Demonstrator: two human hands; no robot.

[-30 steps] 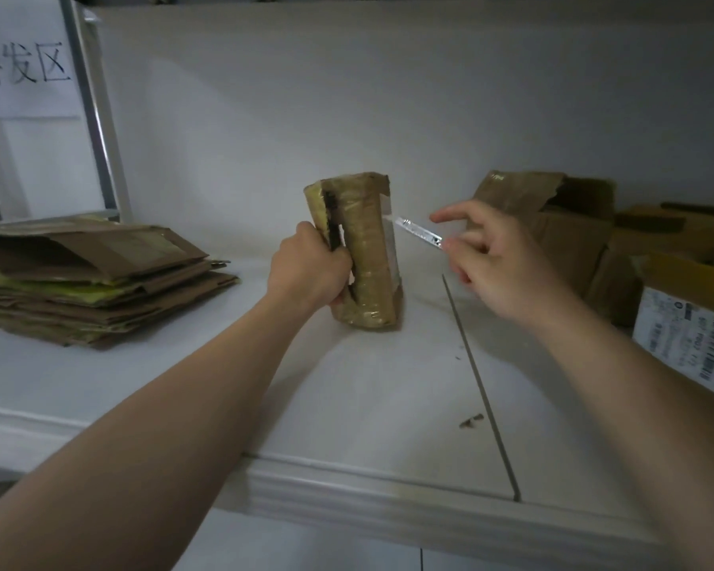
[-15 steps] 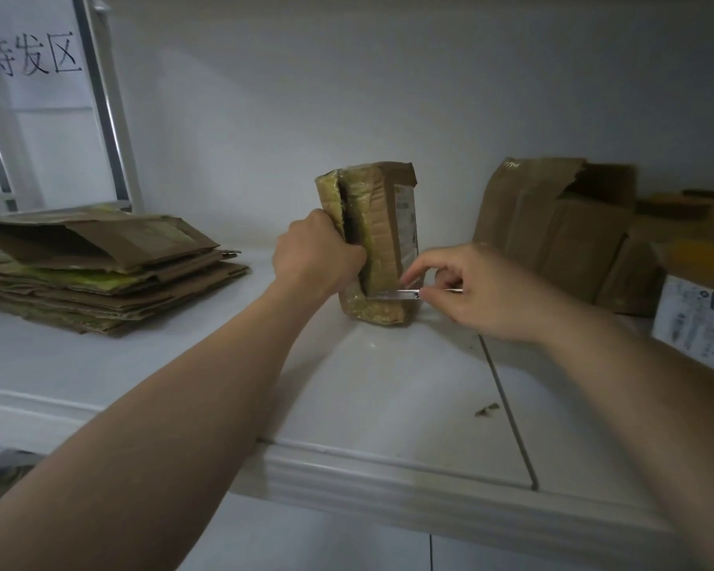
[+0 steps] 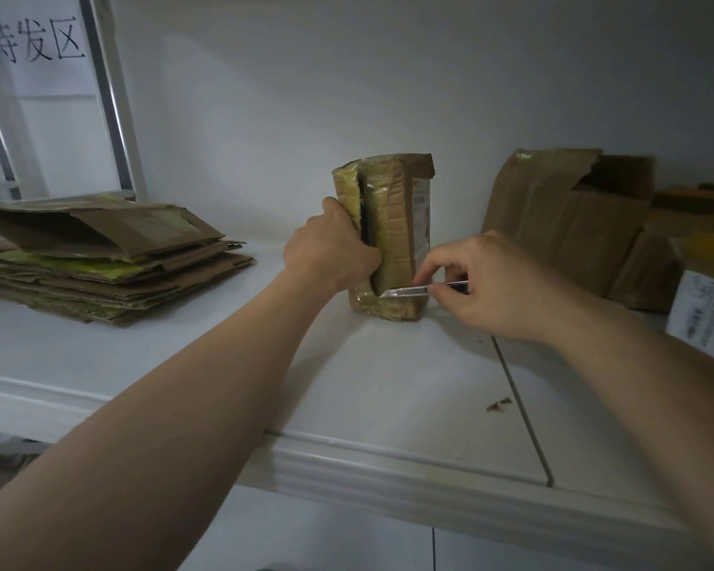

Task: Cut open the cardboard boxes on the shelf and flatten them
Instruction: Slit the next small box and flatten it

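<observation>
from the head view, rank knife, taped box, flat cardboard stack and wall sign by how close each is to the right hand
1. knife: pinched in the right hand.
2. taped box: just left, at the blade tip.
3. cardboard stack: far left.
4. sign: upper left, beyond the stack.

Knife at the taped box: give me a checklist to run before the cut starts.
1. Box steadied: ok. The left hand grips the taped box, upright on the shelf.
2. Knife secured: ok. The right hand pinches the knife, blade extended.
3. Blade placed: ok. Its tip is at the box's lower front.
4. Tape pierced: cannot tell.
5. Holding hand clear of blade: not ok. The left hand lies close beside the tip.
6. Place for the flattened box: ok. The flattened stack lies apart at left.
</observation>
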